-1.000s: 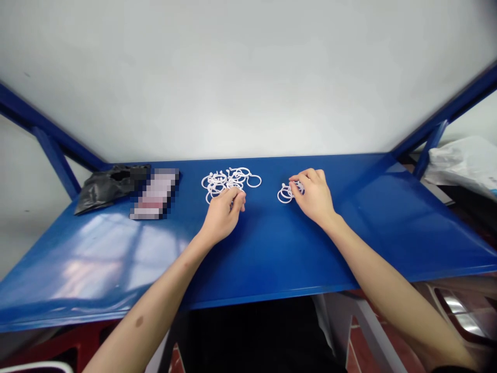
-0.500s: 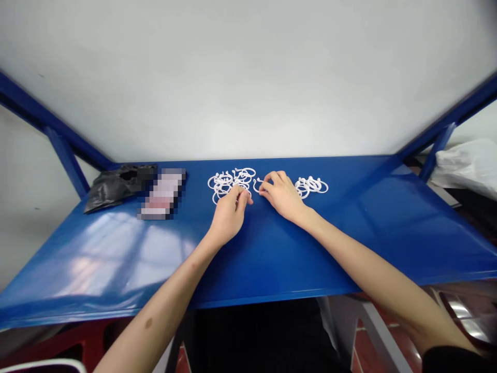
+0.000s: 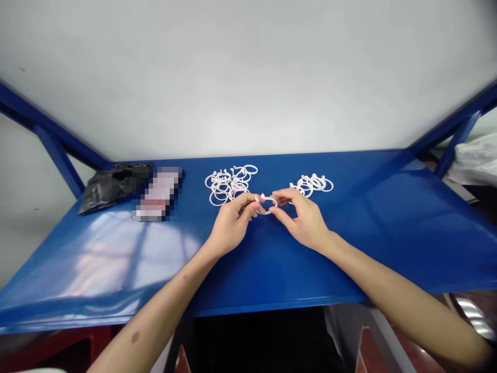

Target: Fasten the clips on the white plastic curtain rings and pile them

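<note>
Between my two hands, a white plastic curtain ring [image 3: 271, 198] with a small knob on it is held up over the table. My left hand [image 3: 232, 220] pinches the ring's left side between thumb and fingers. On the opposite side, the thumb and fingertips of my right hand [image 3: 306, 220] grip its right edge. A loose heap of similar white rings [image 3: 220, 189] lies just beyond my left hand. Behind my right hand is a smaller group of rings [image 3: 316, 184], partly covered by its fingers.
The blue table [image 3: 272, 269] carries a black plastic bag [image 3: 111, 187] and a blurred-out flat object [image 3: 157, 194] on its left. A pale wall [image 3: 256, 83] rises along the back edge. Blue frame bars [image 3: 58, 155] slant at both sides, with a white plastic bag [image 3: 476, 158] at far right.
My right hand has drawn a ring toward me from between the groups and turned its fingers inward. Both hands now hold that ring; my left hand has shifted slightly nearer.
</note>
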Demonstrator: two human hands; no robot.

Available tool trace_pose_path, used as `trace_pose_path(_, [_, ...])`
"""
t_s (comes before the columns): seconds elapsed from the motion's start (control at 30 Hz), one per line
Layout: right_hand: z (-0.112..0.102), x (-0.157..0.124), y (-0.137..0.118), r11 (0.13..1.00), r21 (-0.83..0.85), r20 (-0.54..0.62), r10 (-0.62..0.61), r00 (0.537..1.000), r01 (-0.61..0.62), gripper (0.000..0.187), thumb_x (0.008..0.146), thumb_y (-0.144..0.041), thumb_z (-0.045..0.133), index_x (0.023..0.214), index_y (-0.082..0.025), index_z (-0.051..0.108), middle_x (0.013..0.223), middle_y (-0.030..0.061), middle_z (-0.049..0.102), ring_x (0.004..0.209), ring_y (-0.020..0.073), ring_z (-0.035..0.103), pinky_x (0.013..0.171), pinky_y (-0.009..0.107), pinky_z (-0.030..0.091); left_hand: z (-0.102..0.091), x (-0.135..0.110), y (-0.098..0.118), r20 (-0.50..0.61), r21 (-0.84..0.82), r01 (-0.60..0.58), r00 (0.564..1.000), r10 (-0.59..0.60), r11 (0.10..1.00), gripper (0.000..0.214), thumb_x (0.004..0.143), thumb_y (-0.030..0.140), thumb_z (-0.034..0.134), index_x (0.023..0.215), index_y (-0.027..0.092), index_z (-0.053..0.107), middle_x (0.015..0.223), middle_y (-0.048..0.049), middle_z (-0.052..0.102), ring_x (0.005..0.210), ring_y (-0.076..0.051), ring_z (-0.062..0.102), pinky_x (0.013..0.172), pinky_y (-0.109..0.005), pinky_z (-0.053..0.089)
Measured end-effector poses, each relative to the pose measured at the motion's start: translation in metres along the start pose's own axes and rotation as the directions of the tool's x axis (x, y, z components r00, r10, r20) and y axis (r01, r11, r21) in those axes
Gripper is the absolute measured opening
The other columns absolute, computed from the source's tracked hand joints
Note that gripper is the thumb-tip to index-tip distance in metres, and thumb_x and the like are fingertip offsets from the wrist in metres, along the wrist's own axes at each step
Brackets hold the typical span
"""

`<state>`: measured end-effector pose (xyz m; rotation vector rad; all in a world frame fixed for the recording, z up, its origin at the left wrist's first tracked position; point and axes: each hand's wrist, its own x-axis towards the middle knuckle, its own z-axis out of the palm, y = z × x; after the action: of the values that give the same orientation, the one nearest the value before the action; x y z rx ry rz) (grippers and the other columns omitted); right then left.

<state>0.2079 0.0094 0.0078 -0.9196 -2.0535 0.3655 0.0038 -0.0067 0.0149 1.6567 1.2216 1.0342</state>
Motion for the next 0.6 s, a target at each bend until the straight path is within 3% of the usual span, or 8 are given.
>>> trace_pose_path(0.17, [0.002,-0.001,-0.002,0.999,0.031,0.053,0.034,0.998,-0.036,0.016,0.102,-0.027,0.054,0.112,-0.023,0.065,0.098,0.0033,0.077,0.085,0.0168,0.074,0.076,0.03,0.06,0.003,-0.005,0.002,0.015,0.078,-0.046,0.999,0.045,0.996,0.022,0.1,0.032,0.047,0.104,0.021,0.066,0.085,-0.0016,0.073,0.076,-0.014,0.065,0.073,-0.027,0.052])
trace_pose_path(0.3, [0.007,-0.005,-0.001,0.998,-0.006,0.026,-0.062,0.998,0.062,0.018,0.103,-0.024,0.051,0.107,-0.021,0.068,0.104,0.0053,0.077,0.091,0.0177,0.073,0.082,0.033,0.059,0.004,-0.009,0.0,-0.019,0.208,-0.087,0.995,0.093,0.974,0.022,0.1,0.028,0.049,0.098,0.021,0.07,0.086,-0.0011,0.076,0.075,-0.014,0.068,0.077,-0.027,0.053])
trace_pose_path(0.6, [0.008,-0.009,0.004,0.966,-0.12,0.173,-0.205,0.963,0.227,0.025,0.104,-0.02,0.046,0.11,-0.016,0.07,0.087,0.0081,0.074,0.076,0.0182,0.067,0.071,0.032,0.056,0.008,-0.012,-0.011,-0.023,0.302,-0.143,0.987,0.158,0.942,0.026,0.097,0.017,0.047,0.098,0.022,0.072,0.086,-0.0011,0.077,0.073,-0.015,0.069,0.078,-0.027,0.054])
